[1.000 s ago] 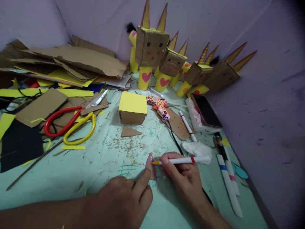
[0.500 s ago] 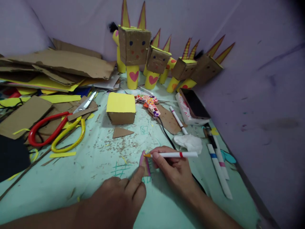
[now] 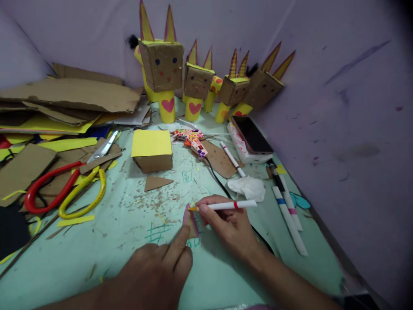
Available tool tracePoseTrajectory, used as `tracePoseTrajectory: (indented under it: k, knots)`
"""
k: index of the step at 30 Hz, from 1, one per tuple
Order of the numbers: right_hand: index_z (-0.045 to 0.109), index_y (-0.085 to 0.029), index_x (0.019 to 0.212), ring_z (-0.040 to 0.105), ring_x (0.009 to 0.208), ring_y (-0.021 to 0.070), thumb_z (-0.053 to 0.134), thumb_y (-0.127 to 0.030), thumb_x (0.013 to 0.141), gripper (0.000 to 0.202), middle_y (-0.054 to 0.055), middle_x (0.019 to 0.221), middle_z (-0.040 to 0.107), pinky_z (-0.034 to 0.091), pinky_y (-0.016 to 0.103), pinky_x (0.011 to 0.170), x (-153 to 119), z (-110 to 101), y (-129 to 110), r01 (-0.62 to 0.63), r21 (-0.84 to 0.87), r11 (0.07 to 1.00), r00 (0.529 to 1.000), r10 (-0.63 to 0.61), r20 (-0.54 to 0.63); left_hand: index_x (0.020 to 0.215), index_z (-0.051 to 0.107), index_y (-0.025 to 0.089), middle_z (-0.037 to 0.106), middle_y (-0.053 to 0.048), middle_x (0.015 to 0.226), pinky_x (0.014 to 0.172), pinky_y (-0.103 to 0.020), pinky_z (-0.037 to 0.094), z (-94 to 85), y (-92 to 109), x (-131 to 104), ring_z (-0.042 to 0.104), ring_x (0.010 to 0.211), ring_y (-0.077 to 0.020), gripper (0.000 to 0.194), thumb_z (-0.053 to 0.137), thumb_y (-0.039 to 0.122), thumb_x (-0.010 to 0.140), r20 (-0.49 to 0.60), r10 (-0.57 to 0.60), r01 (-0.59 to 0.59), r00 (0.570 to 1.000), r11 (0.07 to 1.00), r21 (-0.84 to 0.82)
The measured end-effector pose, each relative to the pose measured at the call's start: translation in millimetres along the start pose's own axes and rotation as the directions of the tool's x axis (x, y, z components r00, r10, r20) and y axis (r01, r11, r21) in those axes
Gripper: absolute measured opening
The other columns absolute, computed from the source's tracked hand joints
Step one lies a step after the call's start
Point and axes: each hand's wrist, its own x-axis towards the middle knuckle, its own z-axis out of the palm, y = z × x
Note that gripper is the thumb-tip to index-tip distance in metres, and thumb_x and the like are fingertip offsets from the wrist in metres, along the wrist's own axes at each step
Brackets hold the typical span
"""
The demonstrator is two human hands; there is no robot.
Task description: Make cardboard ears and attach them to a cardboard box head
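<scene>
The right hand (image 3: 229, 228) pinched a white marker (image 3: 226, 206); the left hand (image 3: 158, 268), its closure unclear, pressed a pointed, purple-edged cardboard piece (image 3: 192, 226).

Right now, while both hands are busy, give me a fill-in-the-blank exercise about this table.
1. The white marker is held in the ____ hand.
2. The top of the cardboard box is ____.
3. The scissors pair a yellow handle with a ____ one.
4. The leftmost figure bears a pinkish-red ____ low on its front.

Missing words: right; yellow; red; heart.
</scene>
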Motion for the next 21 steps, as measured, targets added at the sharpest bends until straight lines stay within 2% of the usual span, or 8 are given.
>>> tracePoseTrajectory:
  k: [5, 7, 9, 14, 19, 21]
  knots:
    - [0.063, -0.016, 0.069, 0.054, 0.05, 0.0107, 0.057, -0.025, 0.081, 0.015, -0.002, 0.053, 0.058, 0.043, 0.02, 0.048, -1, 1, -1, -0.027, 0.048, 0.998, 0.998, 0.024, 0.056, 0.111, 0.057, 0.012, 0.028, -0.026, 0.146, 0.071, -0.043, 0.057, -0.1, -2, 2, 0.07, 0.085, -0.0261, 0.034, 0.043, 0.011, 0.079, -0.005, 0.013, -0.013, 1.0, 0.999, 0.031]
    - [0.064, -0.016, 0.07, 0.055, 0.05, 0.0109, 0.057, -0.025, 0.081, 0.015, -0.002, 0.053, 0.059, 0.043, 0.02, 0.048, -1, 1, -2, -0.019, 0.048, 0.999, 0.999, 0.018, 0.028, 0.107, 0.058, 0.012, 0.027, -0.026, 0.146, 0.069, -0.042, 0.057, 0.6, -2, 2, 0.07, 0.083, -0.0253, 0.031, 0.043, 0.012, 0.08, -0.007, 0.027, -0.027, 1.0, 0.999, 0.034]
    - [0.066, -0.017, 0.073, 0.057, 0.054, 0.0119, 0.058, -0.024, 0.081, 0.014, 0.0, 0.058, 0.061, 0.044, 0.021, 0.05, -1, 0, -2, 0.015, 0.016, 1.0, 1.0, -0.015, -0.001, 0.107, 0.058, 0.012, 0.026, -0.026, 0.146, 0.069, -0.043, 0.057, 1.7, -2, 2, 0.07, 0.085, -0.0264, 0.031, 0.043, 0.012, 0.08, -0.007, 0.032, -0.031, 0.999, 0.999, 0.031]
    - [0.066, -0.017, 0.069, 0.058, 0.053, 0.0111, 0.056, -0.021, 0.083, 0.018, -0.001, 0.056, 0.062, 0.044, 0.02, 0.051, -1, 0, -5, -0.008, 0.077, 0.997, 0.994, -0.001, 0.108, 0.111, 0.056, 0.011, 0.025, -0.028, 0.146, 0.067, -0.044, 0.057, 5.3, -3, 3, 0.069, 0.084, -0.0283, 0.036, 0.046, 0.009, 0.076, -0.044, 0.029, -0.028, 0.999, 0.999, 0.023]
    - [0.065, -0.017, 0.067, 0.059, 0.057, 0.0106, 0.054, -0.021, 0.085, 0.021, -0.001, 0.058, 0.063, 0.044, 0.019, 0.053, -1, 0, -6, 0.04, 0.087, 0.995, 0.994, -0.048, 0.095, 0.112, 0.054, 0.011, 0.027, -0.028, 0.146, 0.067, -0.046, 0.057, 13.2, -5, 4, 0.069, 0.085, -0.0294, 0.036, 0.044, 0.01, 0.078, -0.076, 0.046, -0.044, 0.996, 0.998, 0.035]
    - [0.064, -0.017, 0.067, 0.057, 0.052, 0.0104, 0.055, -0.023, 0.083, 0.02, -0.002, 0.055, 0.06, 0.042, 0.019, 0.05, -1, 0, -5, 0.008, 0.106, 0.994, 0.993, -0.02, 0.113, 0.111, 0.054, 0.011, 0.027, -0.029, 0.145, 0.065, -0.047, 0.057, 16.5, -6, 5, 0.069, 0.082, -0.0292, 0.033, 0.043, 0.012, 0.079, -0.096, 0.058, -0.054, 0.994, 0.998, 0.043]
